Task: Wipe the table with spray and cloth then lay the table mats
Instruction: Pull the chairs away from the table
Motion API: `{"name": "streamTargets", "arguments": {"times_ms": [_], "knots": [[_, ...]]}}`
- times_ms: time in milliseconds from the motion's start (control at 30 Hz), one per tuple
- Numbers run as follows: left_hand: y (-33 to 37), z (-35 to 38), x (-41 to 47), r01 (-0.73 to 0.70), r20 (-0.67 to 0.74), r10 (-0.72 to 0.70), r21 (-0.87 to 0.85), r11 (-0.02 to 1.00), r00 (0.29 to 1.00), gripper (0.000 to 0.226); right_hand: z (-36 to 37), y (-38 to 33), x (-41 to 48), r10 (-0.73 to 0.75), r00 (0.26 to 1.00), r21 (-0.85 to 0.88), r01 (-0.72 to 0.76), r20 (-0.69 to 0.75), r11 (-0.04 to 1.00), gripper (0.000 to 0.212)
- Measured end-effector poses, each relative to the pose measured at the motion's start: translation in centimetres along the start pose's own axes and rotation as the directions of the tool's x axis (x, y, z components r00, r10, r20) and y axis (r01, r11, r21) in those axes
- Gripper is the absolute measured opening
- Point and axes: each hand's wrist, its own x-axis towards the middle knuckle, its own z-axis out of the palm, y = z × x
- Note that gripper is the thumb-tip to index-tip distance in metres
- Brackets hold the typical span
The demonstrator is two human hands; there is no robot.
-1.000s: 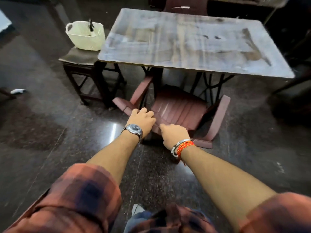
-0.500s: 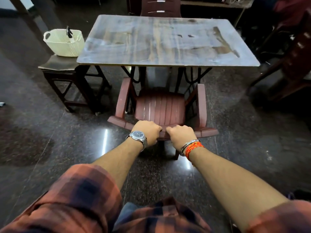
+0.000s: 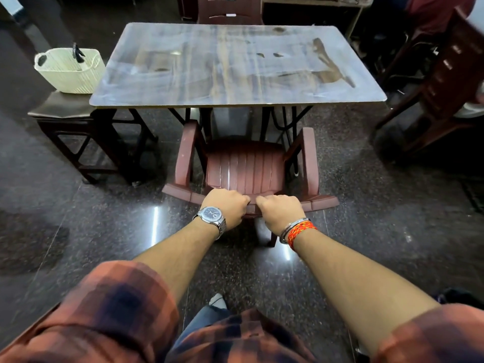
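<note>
Beyond fingers (image 3: 242,201) gripping the chair (image 3: 246,163), the table (image 3: 235,66) stands apart.

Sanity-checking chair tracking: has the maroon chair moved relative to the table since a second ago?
Yes. The chair sat skewed to the near edge of the table; now it faces that edge squarely. The left hand and right hand grip its backrest.

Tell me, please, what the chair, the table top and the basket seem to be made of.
The chair: moulded plastic, it seems; maroon, semi-gloss, with a ribbed one-piece seat. The table top: probably wood-grain laminate over board; smooth streaky sheen, thin pale edge. The basket: likely cream plastic; ribbed walls, cut-out handles.
</note>
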Motion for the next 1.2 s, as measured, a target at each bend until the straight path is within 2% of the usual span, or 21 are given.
{"name": "streamTargets", "arguments": {"times_ms": [467, 600, 833, 933, 1067, 1200], "knots": [[-2.7, -0.8, 8.0, 0.062, -0.03, -0.066, -0.096, 0.993, 0.997, 0.017, -1.1, 5.5, 7.8, -0.064, 0.998, -0.028, 0.064, 0.018, 0.998, 0.015], [-3.5, -1.0, 10.1, 0.088, -0.002, -0.089, -0.111, 0.99, 0.996, 0.017, -1.3, 6.9, 9.8, -0.076, 0.997, -0.042, 0.077, 0.025, 0.996, 0.014], [-3.9, -1.5, 13.8, 0.152, 0.006, -0.152, -0.115, 0.982, 0.988, 0.018, -1.7, 10.1, 12.9, -0.142, 0.99, -0.008, 0.142, -0.015, 0.99, 0.014], [-4.0, -1.3, 14.4, 0.145, 0.009, -0.145, -0.107, 0.984, 0.989, 0.018, -1.0, 10.8, 13.4, -0.181, 0.982, 0.024, 0.182, -0.053, 0.983, 0.011], [-4.1, -1.2, 14.4, 0.141, 0.015, -0.14, -0.099, 0.985, 0.99, 0.02, -0.2, 11.1, 13.5, -0.2, 0.974, -0.019, 0.199, -0.103, 0.98, 0.015], [-4.5, -1.6, 13.9, 0.086, 0.018, -0.084, -0.121, 0.989, 0.996, 0.026, -0.9, 10.8, 13.1, -0.201, 0.974, 0.004, 0.203, -0.1, 0.979, 0.014]]}}
